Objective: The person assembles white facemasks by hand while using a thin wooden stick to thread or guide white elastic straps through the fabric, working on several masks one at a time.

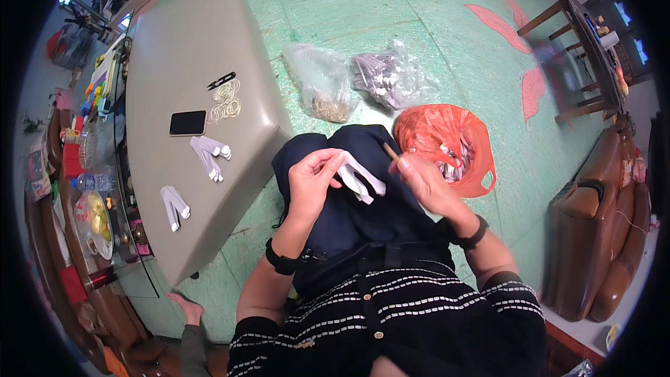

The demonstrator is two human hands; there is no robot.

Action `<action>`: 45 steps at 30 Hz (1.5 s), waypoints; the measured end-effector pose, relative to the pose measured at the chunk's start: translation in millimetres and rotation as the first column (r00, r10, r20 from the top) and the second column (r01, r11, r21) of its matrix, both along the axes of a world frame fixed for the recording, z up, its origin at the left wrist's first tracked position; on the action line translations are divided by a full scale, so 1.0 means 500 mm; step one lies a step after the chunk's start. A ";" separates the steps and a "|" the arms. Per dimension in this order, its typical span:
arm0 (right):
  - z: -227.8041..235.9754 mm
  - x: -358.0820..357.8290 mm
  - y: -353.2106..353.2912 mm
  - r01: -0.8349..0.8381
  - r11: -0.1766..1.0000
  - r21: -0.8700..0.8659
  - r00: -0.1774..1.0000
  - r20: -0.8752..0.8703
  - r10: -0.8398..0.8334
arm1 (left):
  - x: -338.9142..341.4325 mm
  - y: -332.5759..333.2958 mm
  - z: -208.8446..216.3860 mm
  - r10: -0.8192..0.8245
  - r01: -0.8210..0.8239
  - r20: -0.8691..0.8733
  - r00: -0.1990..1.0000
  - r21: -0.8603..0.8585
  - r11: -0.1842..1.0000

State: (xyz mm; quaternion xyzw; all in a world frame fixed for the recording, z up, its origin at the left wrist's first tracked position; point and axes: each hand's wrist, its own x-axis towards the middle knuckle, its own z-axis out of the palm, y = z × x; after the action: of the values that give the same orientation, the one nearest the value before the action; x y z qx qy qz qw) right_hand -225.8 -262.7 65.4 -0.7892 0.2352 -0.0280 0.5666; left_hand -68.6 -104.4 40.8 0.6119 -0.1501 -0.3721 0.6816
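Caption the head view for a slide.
Over a dark-clad lap, the left hand pinches a pale forked piece while the right hand holds a slim tan stick.

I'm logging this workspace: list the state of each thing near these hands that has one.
Left hand: pinching the white flat forked piece
Right hand: gripping the thin brown stick
Red plastic bag: open, white pieces inside
Two clear plastic bags: filled partly, mouths unclear
Black rectangular phone: flat, screen dark
Black slim tool: lying, open or shut unclear
Pale thin rings: loose, piled
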 end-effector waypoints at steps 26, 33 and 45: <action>-0.017 0.058 0.090 0.178 0.975 -0.135 0.981 0.107 -0.165 | -0.028 0.015 -0.027 0.079 -0.097 -0.110 0.991 -0.161 0.982; -0.021 0.069 0.096 0.159 0.982 0.100 0.987 0.021 -0.162 | -0.024 0.048 -0.020 0.097 -0.114 -0.142 0.985 -0.115 0.987; -0.056 0.057 0.117 0.056 0.859 -0.509 0.967 0.242 0.081 | -0.040 0.045 -0.023 0.207 -0.225 -0.245 0.947 -0.047 0.973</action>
State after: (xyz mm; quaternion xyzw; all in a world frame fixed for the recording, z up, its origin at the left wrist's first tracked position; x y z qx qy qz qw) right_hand -197.4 -204.2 37.5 -0.9025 0.1393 -0.1871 0.3621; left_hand -88.4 -81.7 29.2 0.5499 -0.0128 -0.3602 0.7535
